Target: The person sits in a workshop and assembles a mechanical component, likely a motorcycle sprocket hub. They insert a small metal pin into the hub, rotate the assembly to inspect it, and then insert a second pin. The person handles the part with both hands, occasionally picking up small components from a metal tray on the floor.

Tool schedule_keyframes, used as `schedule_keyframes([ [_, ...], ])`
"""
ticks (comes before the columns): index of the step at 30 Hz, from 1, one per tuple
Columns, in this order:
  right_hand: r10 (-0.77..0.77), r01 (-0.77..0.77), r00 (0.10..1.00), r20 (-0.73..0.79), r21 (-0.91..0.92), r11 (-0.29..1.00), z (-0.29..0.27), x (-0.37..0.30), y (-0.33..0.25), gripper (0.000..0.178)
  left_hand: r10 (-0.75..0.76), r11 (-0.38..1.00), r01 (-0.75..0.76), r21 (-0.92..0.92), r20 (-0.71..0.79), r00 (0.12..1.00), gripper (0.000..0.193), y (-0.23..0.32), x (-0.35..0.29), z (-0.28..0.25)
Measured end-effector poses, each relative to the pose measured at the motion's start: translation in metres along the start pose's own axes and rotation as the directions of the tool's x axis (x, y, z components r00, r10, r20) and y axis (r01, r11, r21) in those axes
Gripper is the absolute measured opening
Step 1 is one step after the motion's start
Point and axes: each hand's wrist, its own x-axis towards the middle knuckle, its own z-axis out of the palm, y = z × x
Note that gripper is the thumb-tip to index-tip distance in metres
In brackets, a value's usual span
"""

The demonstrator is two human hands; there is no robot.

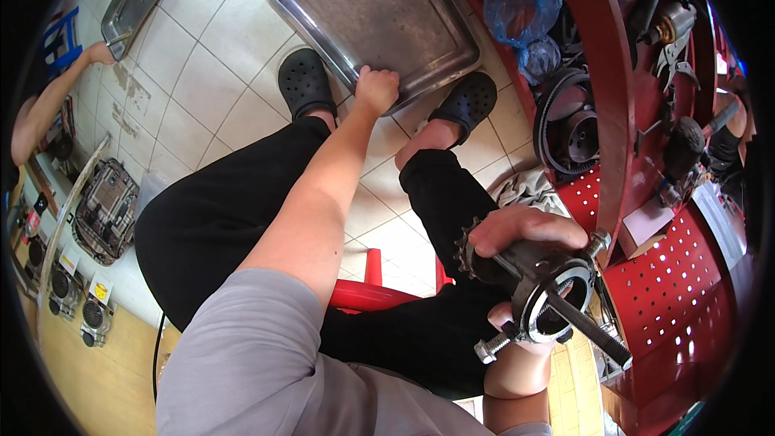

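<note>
My left hand (378, 90) reaches forward and is closed over the near rim of a large rectangular metal tray (379, 12) on the tiled floor, between my feet. The tray's worn bottom has nothing lying on it. Close to me at the right, my right hand (525, 230) grips a dark metal ring-shaped part (529, 295) above my right thigh. This part has a toothed wheel at one end, bolts sticking out of its sides and a long threaded rod jutting from its opening. Some of the fingers are hidden behind it.
A red rack (597, 73) with tools and a belt pulley (569, 125) stands at my right, above a perforated red panel (670, 291). Blue plastic bags (517, 0) hang beside it. At far left, another person's hand (100, 53) touches a smaller tray (136, 0).
</note>
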Motion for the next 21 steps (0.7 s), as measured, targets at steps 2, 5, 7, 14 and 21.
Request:
schedule_keyframes([
  [2,0.029,-0.029,0.999,-0.020,-0.004,1.000,0.002,-0.001,-0.002,0.075,-0.021,1.000,0.021,-0.001,0.007,1.000,0.018,0.000,0.001,0.004],
  [5,0.042,-0.043,0.998,-0.045,-0.021,0.999,0.003,-0.004,-0.002,0.075,-0.028,0.999,0.028,0.018,0.030,0.999,0.019,0.002,0.003,0.004],
  [7,0.005,-0.005,1.000,-0.024,-0.015,1.000,0.002,-0.005,0.002,0.075,-0.033,0.999,0.031,0.038,0.060,0.998,0.019,0.003,0.005,0.003],
  [14,-0.012,0.012,1.000,-0.020,-0.005,1.000,0.002,0.000,0.000,0.073,-0.057,0.995,0.061,-0.076,0.053,0.997,0.021,0.001,0.004,0.001],
  [21,-0.156,0.156,0.988,-0.014,0.089,0.984,0.011,-0.003,-0.002,0.055,-0.406,0.650,0.271,-0.710,-0.023,0.913,0.033,0.030,0.010,-0.043],
])
